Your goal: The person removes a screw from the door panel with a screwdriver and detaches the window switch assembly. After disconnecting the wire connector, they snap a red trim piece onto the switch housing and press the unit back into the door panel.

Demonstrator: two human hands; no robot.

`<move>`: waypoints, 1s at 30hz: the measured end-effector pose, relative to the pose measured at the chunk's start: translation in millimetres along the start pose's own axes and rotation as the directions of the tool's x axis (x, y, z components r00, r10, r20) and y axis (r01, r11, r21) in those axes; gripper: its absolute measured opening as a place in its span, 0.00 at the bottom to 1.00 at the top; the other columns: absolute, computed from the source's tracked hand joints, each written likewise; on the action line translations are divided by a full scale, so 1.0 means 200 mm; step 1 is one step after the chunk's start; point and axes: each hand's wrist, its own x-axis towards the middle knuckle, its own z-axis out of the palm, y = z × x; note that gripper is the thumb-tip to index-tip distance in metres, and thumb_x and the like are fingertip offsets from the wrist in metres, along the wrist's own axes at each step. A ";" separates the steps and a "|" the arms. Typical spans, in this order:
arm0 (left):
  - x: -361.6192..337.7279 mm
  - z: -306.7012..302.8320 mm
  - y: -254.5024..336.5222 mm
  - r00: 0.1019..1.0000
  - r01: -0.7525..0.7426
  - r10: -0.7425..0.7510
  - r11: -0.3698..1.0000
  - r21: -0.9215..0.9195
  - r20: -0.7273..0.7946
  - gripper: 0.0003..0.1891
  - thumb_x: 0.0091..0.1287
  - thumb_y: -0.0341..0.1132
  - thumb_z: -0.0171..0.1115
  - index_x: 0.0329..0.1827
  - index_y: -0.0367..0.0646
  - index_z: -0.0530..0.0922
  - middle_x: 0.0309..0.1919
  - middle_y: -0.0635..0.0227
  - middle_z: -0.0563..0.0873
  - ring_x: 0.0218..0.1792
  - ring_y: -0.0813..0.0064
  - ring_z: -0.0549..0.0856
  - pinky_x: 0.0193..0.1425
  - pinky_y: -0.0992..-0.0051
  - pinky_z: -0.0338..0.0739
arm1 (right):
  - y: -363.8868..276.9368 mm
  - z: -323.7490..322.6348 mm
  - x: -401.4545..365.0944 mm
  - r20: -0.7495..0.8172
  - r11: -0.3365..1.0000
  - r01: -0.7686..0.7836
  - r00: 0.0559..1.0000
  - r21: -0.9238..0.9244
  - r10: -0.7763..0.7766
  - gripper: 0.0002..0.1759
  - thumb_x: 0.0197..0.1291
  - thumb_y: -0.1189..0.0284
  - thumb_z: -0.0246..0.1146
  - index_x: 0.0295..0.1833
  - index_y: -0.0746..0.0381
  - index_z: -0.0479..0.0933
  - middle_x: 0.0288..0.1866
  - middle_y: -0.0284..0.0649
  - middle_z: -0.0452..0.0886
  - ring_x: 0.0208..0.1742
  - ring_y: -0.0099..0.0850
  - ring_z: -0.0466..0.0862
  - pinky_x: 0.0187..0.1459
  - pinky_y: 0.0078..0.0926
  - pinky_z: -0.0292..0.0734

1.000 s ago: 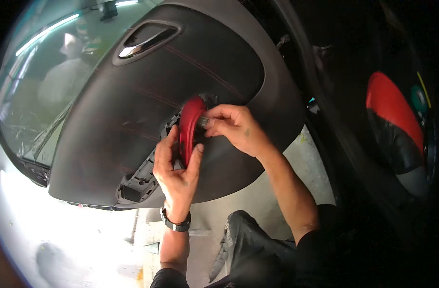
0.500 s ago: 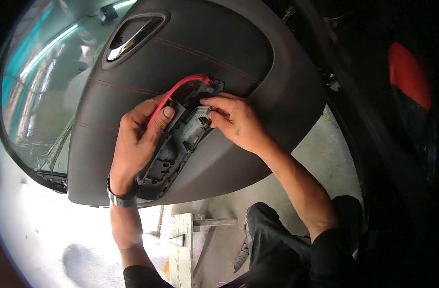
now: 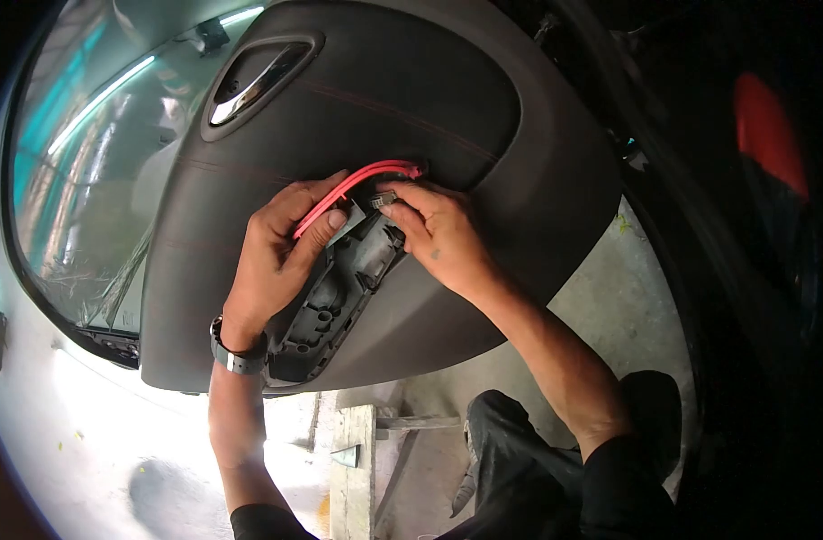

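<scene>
My left hand (image 3: 281, 247) is closed on a red-edged trim piece (image 3: 366, 173), thumb on its near side and fingers behind it. The piece is lifted and tilted over the recessed armrest opening (image 3: 344, 288) of a dark door panel (image 3: 402, 85). Between the thumb and fingers of my right hand (image 3: 443, 234) is a small grey wire connector (image 3: 382, 200), close below the trim's underside. Its wires are hidden behind my right hand. Grey plastic ribs and round screw bosses show inside the opening.
A chrome inner door handle (image 3: 260, 85) sits at the panel's upper left, beside the window glass (image 3: 87, 180). Below the door stands a worn wooden bench (image 3: 353, 486) with a small wedge-shaped piece (image 3: 346, 456) on it. My knee (image 3: 501, 432) is at the lower right.
My left hand has tilted the trim piece, so more of its red edge shows. My right hand has brought the connector up closer beneath it. The view has shifted slightly.
</scene>
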 end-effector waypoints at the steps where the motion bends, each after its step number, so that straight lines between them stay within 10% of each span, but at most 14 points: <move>1: 0.00 0.01 -0.01 1.000 -0.018 0.019 0.999 0.037 -0.004 0.17 0.73 0.34 0.67 0.60 0.33 0.83 0.53 0.54 0.88 0.51 0.68 0.86 0.60 0.72 0.78 | 0.01 0.02 0.00 -0.029 0.996 0.069 0.997 -0.051 -0.071 0.12 0.69 0.80 0.62 0.56 0.70 0.80 0.45 0.47 0.86 0.32 0.32 0.85 0.36 0.30 0.81; 7: 0.00 0.05 0.04 0.998 -0.027 0.037 0.983 0.179 -0.057 0.17 0.70 0.33 0.69 0.58 0.32 0.84 0.51 0.51 0.87 0.49 0.62 0.87 0.57 0.69 0.80 | -0.01 0.07 -0.02 -0.096 0.962 0.130 0.983 -0.239 -0.157 0.12 0.67 0.80 0.61 0.55 0.70 0.77 0.44 0.53 0.84 0.42 0.53 0.88 0.42 0.44 0.84; 30: -0.10 0.13 -0.07 0.967 -0.142 0.202 0.933 0.329 -0.155 0.22 0.68 0.30 0.70 0.65 0.36 0.82 0.53 0.53 0.85 0.49 0.63 0.87 0.53 0.69 0.83 | 0.07 0.13 -0.08 -0.054 0.816 0.216 0.956 -0.536 -0.289 0.22 0.60 0.82 0.60 0.61 0.65 0.75 0.56 0.46 0.80 0.32 0.48 0.89 0.33 0.43 0.87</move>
